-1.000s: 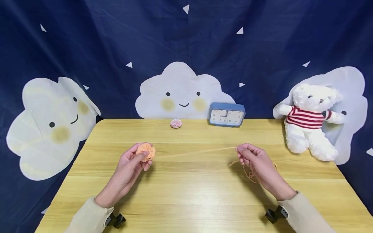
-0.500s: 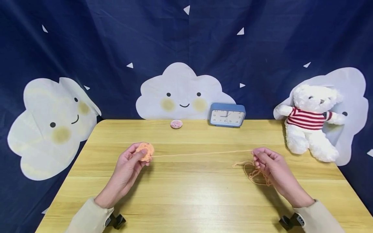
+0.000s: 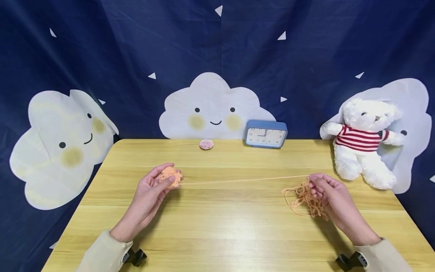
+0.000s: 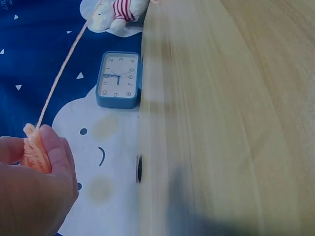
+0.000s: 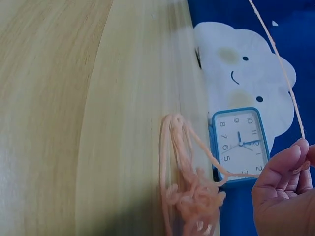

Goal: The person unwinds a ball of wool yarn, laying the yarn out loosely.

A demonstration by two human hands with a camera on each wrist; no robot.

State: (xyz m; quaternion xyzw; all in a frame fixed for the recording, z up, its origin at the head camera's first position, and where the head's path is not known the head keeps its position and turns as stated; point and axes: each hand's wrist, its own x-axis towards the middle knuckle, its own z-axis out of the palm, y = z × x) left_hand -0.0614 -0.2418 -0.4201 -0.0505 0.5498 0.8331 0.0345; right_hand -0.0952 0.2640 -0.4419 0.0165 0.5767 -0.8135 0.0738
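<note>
My left hand (image 3: 149, 192) grips a small ball of peach yarn (image 3: 171, 175), thumb across its front; the left wrist view shows the wound ball (image 4: 35, 155) between thumb and fingers. From it a taut strand (image 3: 238, 180) runs across to my right hand (image 3: 336, 200), whose thumb and fingertips pinch it. Below and left of the right hand lies a loose tangle of the same yarn (image 3: 307, 200). In the right wrist view a strand links the pinching fingers to this tangle (image 5: 197, 199).
At the table's (image 3: 217, 226) back edge stand a blue alarm clock (image 3: 266, 134) and a small pink round badge (image 3: 206, 144). A white teddy bear (image 3: 361, 143) in a striped shirt sits at the back right. Behind hangs a dark blue cloud-patterned curtain (image 3: 136, 45).
My right hand has moved right, drawing out a longer strand from the ball. The loose tangle beneath it shows more fully and looks bigger. The left hand has stayed nearly in place.
</note>
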